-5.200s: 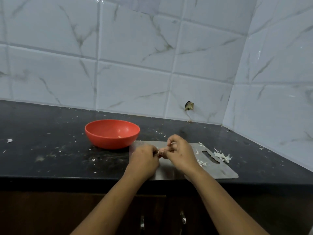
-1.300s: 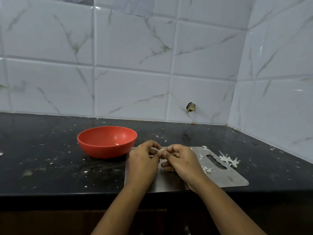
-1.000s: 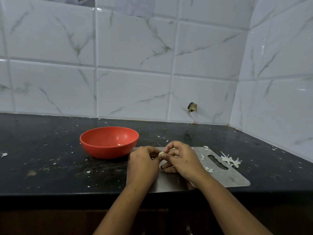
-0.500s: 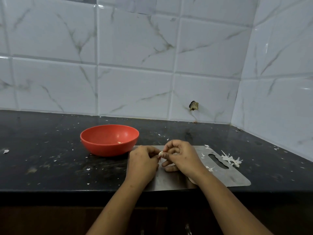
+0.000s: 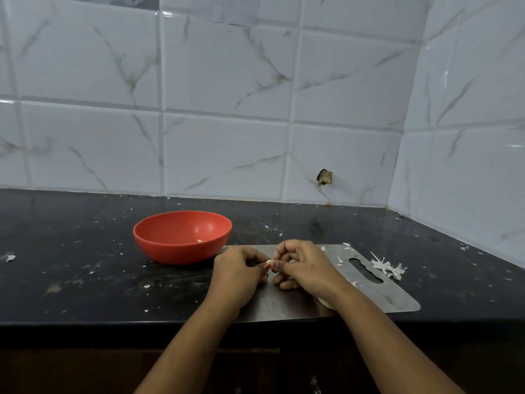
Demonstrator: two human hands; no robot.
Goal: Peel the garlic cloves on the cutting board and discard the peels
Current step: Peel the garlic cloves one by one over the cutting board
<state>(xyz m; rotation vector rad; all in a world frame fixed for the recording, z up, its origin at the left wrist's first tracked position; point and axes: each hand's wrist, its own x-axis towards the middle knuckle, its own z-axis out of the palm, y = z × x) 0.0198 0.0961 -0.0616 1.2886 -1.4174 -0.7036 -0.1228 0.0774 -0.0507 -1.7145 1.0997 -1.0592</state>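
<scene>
Two hands, one garlic clove [image 5: 269, 262], still mid-peel.
Left hand [image 5: 235, 275] and right hand [image 5: 305, 268] keep pinching it just above the cutting board [image 5: 397, 297]; barely anything has shifted, so peels [image 5: 387, 267] beside the board await discarding.

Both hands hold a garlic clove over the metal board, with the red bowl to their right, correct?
No: the head view shows the red bowl to their left. The left hand and right hand do hold the garlic clove over the metal board.
</scene>
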